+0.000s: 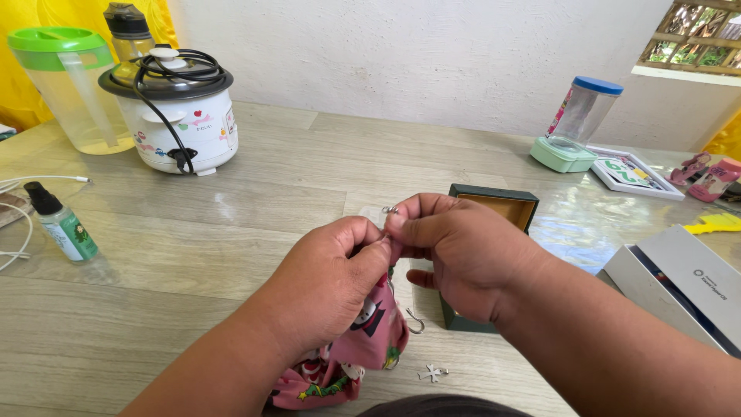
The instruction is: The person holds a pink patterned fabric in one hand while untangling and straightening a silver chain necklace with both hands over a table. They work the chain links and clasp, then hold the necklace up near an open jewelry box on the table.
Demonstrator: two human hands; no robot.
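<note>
From the head camera, my left hand [336,282] grips the top of a pink printed fabric pouch [363,351] above the wooden table [193,255]. My right hand [455,255] pinches a small silver ring [390,209] at its mouth; the ring looks only partly worked in or out. A dark green open box [505,212] waits just behind.

Desk [231,255] middle lies open between the rice cooker [174,108] at the far left corner and the green box [494,232] just right of centre; left edge crowded by spray bottle [65,224] and white cable [23,224]; right edge blocked by white carton [679,286]; small cross charm [433,374] near the front edge.
</note>
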